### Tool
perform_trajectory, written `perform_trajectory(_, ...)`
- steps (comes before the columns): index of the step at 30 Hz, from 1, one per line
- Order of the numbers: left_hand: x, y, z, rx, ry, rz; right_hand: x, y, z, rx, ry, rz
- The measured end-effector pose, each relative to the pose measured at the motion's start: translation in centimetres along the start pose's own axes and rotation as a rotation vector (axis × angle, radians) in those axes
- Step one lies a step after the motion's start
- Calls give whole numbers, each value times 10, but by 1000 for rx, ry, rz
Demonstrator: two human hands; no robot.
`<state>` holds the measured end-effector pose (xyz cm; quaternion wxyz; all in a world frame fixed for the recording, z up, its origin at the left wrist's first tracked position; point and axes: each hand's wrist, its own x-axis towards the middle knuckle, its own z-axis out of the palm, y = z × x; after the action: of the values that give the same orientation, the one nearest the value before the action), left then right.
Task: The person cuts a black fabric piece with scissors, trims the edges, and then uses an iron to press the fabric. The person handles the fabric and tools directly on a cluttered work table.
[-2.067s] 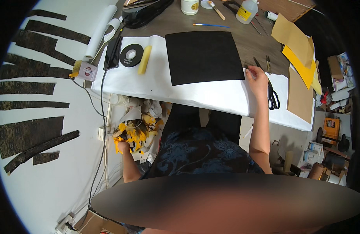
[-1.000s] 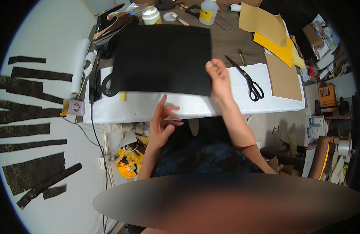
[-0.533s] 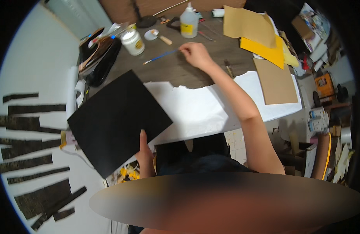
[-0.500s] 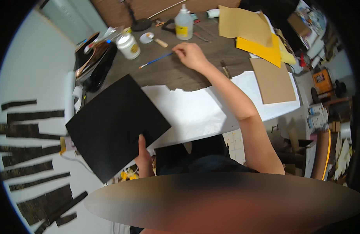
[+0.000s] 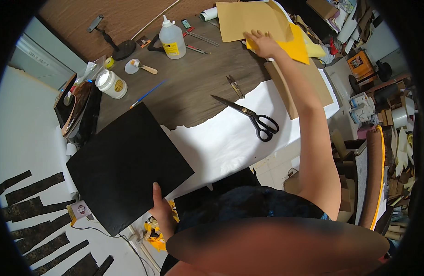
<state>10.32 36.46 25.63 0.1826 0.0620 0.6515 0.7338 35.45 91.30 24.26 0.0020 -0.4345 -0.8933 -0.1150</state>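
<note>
My left hand [image 5: 160,207] grips a square black sheet [image 5: 129,165] by its lower edge, thumb on top and the other fingers hidden beneath. The sheet is tilted over the table's left end. My right hand [image 5: 263,45] reaches to the far right, its fingers spread over a tan sheet [image 5: 249,20] and a yellow sheet [image 5: 298,43]. Below that forearm lies a brown board [image 5: 281,87], partly covered. A blue-handled paintbrush [image 5: 148,94] rests on the table just beyond the black sheet.
White paper [image 5: 212,142] covers the near table edge, with black scissors [image 5: 253,117] on it. Thread snips [image 5: 235,87] lie beyond. Further back stand a white jar [image 5: 111,84], a squeeze bottle [image 5: 172,40] and a black stand [image 5: 123,49]. Dark strips [image 5: 35,188] hang at left.
My right hand has left the paintbrush lying on the table and moved right to the tan and yellow sheets. The scissors have come into sight. My left hand still holds the black sheet.
</note>
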Motion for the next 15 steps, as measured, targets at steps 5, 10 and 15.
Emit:
perform_trajectory(5, -6, 6, 13, -16, -97, 64, 23, 64, -37, 302, 364, -73)
perform_trajectory(10, -13, 8, 24, -5, -75, 9, 13, 65, -83, 225, 836, 54)
perform_trajectory(15, -12, 7, 23, 42, -142, 60, -5, 64, -108, 242, 951, 143)
